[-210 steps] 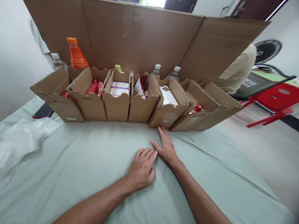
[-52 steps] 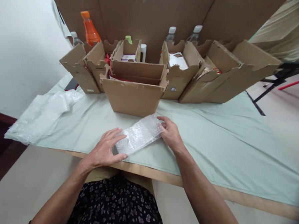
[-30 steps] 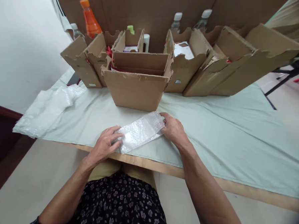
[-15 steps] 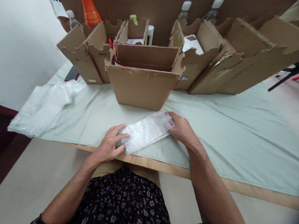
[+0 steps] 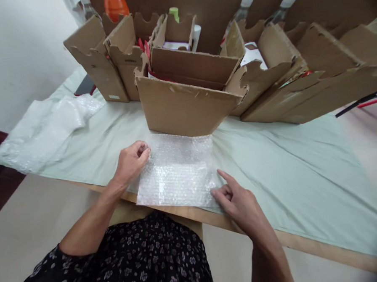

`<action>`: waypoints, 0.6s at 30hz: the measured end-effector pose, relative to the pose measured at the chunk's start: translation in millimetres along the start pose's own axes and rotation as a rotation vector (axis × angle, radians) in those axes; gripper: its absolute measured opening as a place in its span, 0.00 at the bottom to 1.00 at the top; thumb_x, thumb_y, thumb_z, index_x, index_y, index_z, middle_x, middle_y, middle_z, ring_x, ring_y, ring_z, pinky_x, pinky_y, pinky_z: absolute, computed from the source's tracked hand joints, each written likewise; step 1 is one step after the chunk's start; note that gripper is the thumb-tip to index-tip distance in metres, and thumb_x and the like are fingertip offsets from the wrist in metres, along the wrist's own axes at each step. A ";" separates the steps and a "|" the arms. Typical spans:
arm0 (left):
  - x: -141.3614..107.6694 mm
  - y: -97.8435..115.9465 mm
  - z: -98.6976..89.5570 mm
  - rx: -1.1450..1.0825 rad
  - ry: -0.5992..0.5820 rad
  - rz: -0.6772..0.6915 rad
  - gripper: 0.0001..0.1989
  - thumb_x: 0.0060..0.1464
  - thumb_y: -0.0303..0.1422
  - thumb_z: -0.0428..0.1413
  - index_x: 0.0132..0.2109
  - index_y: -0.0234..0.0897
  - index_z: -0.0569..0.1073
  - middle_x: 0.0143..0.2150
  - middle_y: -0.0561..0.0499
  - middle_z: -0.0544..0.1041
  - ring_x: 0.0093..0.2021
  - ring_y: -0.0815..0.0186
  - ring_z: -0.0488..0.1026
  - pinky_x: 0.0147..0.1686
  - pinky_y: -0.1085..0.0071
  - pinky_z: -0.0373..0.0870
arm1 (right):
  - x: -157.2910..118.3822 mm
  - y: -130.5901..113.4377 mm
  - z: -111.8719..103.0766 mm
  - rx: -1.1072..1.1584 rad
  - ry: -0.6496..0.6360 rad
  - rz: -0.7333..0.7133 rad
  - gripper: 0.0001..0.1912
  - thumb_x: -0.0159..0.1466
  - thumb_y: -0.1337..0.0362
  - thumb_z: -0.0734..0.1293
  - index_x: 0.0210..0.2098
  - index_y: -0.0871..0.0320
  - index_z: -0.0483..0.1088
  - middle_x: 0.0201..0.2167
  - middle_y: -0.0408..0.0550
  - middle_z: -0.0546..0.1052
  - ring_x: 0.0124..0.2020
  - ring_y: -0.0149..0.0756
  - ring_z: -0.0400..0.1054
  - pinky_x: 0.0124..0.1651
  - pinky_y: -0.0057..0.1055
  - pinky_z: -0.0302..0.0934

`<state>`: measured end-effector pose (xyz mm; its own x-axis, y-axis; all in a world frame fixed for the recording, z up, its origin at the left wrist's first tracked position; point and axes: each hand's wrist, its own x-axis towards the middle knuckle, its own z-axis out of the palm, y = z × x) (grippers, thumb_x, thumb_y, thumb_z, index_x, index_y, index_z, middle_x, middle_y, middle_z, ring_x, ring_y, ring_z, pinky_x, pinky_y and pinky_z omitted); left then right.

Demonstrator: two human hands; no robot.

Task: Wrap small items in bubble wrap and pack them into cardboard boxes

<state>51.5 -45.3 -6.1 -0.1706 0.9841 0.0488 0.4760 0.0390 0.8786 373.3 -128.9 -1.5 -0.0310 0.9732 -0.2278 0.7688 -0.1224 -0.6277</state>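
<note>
A clear sheet of bubble wrap (image 5: pixel 177 171) lies flat and spread out at the table's front edge, its lower border slightly over the edge. My left hand (image 5: pixel 133 160) is closed at the sheet's upper left side, thumb and fingers pinching its border. My right hand (image 5: pixel 238 197) is beside the lower right side, the index finger stretched out and the other fingers loosely bent. Its thumb tip is by the wrap's right border; whether it touches cannot be made out. Just behind the sheet stands a brown cardboard box (image 5: pixel 187 109), which meets the wrap's far edge.
More bubble wrap (image 5: pixel 45 131) lies crumpled at the left. Several cardboard bins (image 5: pixel 264 86) stand in a row behind, holding packets. Bottles, one of them orange (image 5: pixel 115 6), stand at the back. A pale green cloth (image 5: pixel 272 166) covers the table.
The bubble wrap, a folded narrow strip before, is now opened out into a wider sheet. My left hand moved up to its border; my right hand moved down and let go of the far end.
</note>
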 end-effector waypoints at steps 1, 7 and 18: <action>2.3 -0.8 0.2 0.070 0.021 0.017 0.11 0.51 0.33 0.64 0.44 0.40 0.80 0.33 0.52 0.78 0.34 0.62 0.73 0.43 0.66 0.70 | -7.8 3.6 -1.2 0.000 0.008 0.005 0.30 0.67 0.50 0.64 0.64 0.58 0.69 0.26 0.42 0.78 0.26 0.41 0.73 0.35 0.38 0.65; -17.5 11.9 4.1 0.306 0.083 0.344 0.27 0.59 0.33 0.58 0.65 0.38 0.69 0.64 0.40 0.71 0.66 0.48 0.66 0.69 0.50 0.59 | -4.2 -7.5 -12.1 -0.053 0.277 -0.216 0.19 0.71 0.52 0.64 0.57 0.52 0.74 0.45 0.52 0.83 0.45 0.49 0.78 0.50 0.48 0.71; -15.9 -2.2 42.4 0.686 -0.501 0.573 0.31 0.71 0.44 0.49 0.72 0.31 0.59 0.77 0.36 0.55 0.78 0.47 0.48 0.76 0.47 0.41 | 75.8 -49.6 58.8 -0.541 0.107 -0.567 0.28 0.74 0.59 0.59 0.70 0.64 0.63 0.72 0.59 0.63 0.73 0.53 0.55 0.72 0.53 0.51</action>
<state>89.8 -53.7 -28.9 0.5427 0.8393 0.0330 0.7908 -0.5238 0.3166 295.2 -60.5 -31.5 -0.4705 0.8757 0.1085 0.8589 0.4827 -0.1711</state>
